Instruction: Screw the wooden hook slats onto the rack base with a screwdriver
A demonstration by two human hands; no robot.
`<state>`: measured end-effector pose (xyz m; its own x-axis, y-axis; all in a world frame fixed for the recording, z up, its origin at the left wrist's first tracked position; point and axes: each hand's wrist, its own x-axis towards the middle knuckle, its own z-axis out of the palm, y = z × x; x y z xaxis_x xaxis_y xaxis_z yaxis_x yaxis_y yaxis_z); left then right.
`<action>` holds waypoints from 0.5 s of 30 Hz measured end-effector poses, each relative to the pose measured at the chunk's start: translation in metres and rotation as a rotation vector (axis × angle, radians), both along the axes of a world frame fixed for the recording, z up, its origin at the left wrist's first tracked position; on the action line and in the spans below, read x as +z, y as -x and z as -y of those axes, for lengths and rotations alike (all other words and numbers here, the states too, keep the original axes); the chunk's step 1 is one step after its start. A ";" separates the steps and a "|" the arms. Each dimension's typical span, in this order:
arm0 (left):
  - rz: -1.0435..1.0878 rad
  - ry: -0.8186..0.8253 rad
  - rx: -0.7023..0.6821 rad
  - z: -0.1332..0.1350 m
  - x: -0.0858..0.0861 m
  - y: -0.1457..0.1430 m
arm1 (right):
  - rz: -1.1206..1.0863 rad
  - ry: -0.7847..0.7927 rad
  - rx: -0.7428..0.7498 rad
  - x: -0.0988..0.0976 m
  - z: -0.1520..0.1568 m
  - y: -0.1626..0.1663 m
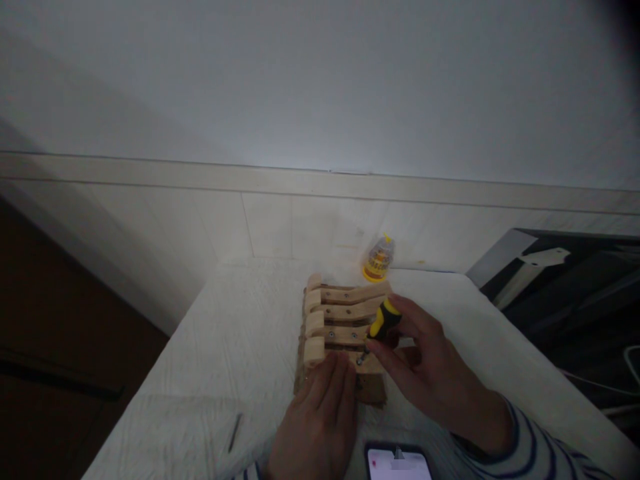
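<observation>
Gripping my yellow-black screwdriver (383, 322) in right hand (425, 363) over wooden rack (345, 320); left hand (320, 413) open, flat on rack's near edge.

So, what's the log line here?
left hand: flat on wooden rack | right hand: screwdriver tip on rack | phone: screen lit

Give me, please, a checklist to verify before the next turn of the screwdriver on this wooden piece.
1. The left hand rests flat on the pale slatted wooden assembly: ok.
2. The right hand grips the short yellow and black screwdriver: ok.
3. The screwdriver tip sits in a screw head: cannot tell, too small and dim.
4. The left fingertips are well away from that tip: not ok, they lie close beside it.
5. The assembly lies fully on the white cloth-covered table: ok.
</observation>
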<state>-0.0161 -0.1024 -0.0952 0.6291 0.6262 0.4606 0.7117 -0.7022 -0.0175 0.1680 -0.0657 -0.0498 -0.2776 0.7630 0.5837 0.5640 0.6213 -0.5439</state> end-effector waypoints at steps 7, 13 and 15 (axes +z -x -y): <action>-0.011 0.034 -0.005 -0.001 0.002 0.002 | -0.034 -0.014 -0.046 -0.005 -0.001 0.001; -0.016 0.019 0.003 0.000 0.001 0.002 | -0.043 -0.008 -0.049 -0.007 -0.001 0.002; -0.014 0.024 0.001 0.000 0.001 0.001 | -0.021 -0.027 -0.047 -0.006 -0.001 0.002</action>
<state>-0.0174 -0.1023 -0.0944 0.6346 0.6378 0.4365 0.7126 -0.7015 -0.0111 0.1658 -0.0651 -0.0555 -0.2295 0.7589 0.6094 0.5815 0.6090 -0.5394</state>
